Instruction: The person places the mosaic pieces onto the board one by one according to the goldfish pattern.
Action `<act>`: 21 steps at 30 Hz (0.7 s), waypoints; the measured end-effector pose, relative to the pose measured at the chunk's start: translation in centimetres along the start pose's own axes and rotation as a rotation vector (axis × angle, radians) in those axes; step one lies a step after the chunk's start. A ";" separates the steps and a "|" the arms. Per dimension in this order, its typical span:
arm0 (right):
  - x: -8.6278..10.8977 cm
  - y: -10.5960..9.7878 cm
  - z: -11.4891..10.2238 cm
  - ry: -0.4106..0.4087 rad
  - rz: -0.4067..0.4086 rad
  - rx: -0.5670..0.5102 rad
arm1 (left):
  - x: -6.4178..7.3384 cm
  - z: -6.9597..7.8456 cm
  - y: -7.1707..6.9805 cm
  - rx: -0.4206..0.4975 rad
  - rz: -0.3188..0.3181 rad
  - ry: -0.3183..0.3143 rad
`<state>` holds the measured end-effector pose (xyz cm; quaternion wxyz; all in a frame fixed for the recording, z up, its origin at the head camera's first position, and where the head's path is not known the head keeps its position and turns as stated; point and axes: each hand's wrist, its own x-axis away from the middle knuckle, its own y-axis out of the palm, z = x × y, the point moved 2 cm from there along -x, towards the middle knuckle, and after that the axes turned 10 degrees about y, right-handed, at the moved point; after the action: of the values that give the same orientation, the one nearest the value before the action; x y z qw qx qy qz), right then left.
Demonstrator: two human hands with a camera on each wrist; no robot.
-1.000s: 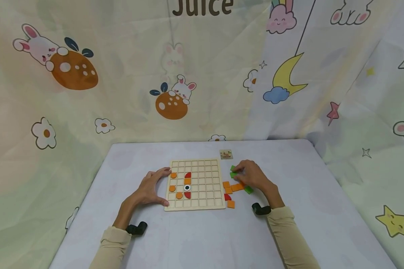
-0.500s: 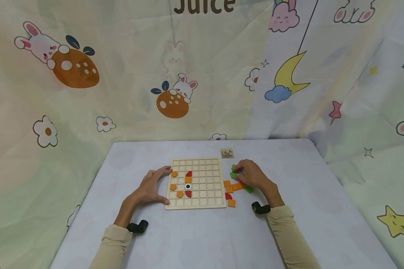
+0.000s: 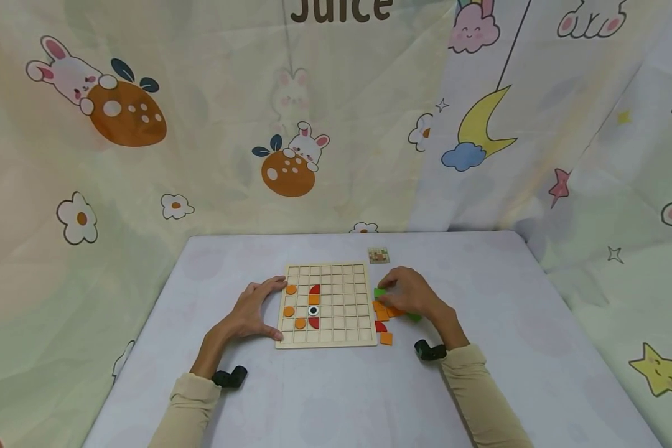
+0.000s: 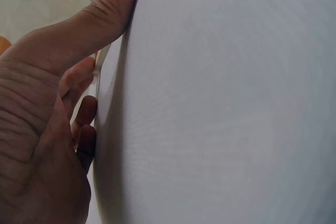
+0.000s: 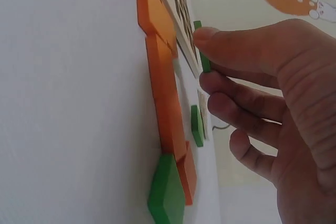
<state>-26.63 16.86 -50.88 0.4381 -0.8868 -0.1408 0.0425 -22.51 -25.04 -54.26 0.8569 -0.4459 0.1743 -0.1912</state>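
A wooden grid board (image 3: 344, 311) lies mid-table. My left hand (image 3: 248, 313) spans its left side, thumb at the near corner and fingertips at the edge farther up. On the board are three orange round tiles (image 3: 289, 312), two red quarter-circle tiles (image 3: 315, 290), an orange square tile (image 3: 313, 300) and a black-and-white eye tile (image 3: 313, 310). Just off the board's right edge, my right hand (image 3: 413, 292) pinches a green square tile (image 5: 205, 62) between thumb and fingertips. In the left wrist view the left thumb (image 4: 107, 11) is stretched out, the other fingers bent.
Orange square tiles (image 5: 169, 103) form a cluster right of the board, with a red quarter-circle (image 3: 381, 326) nearby. Two more green tiles (image 5: 167, 192) lie on the table. A small pattern card (image 3: 378, 255) sits behind. A printed cloth hangs beyond the table.
My right hand has lifted a green tile and moved it slightly left, towards the board. The left hand keeps its place at the board's edge.
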 end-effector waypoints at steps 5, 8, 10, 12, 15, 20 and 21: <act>0.0 0.8 -0.6 -0.100 0.008 0.016 | 0.1 0.2 -0.2 0.000 0.013 0.014; 0.0 1.3 -0.7 -0.147 0.013 0.018 | 0.1 0.2 -0.2 -0.009 0.020 0.029; 0.1 1.6 -0.9 -0.169 0.013 0.019 | 0.1 0.2 -0.2 -0.009 0.020 0.030; 0.2 1.8 -1.0 -0.190 0.008 0.013 | 0.1 0.2 -0.2 -0.008 0.015 0.029; 0.2 2.1 -1.3 -0.223 0.001 0.011 | 0.1 0.2 -0.1 -0.010 0.014 0.032; 0.2 2.1 -1.6 -0.243 0.007 0.027 | 0.1 0.3 -0.2 -0.005 0.018 0.042; 0.2 2.1 -1.6 -0.231 0.011 0.032 | 0.1 0.3 -0.2 -0.004 0.019 0.043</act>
<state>-25.71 14.49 -51.53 0.4330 -0.8696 -0.1846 0.1490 -22.31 -24.95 -53.90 0.8539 -0.4416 0.1974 -0.1920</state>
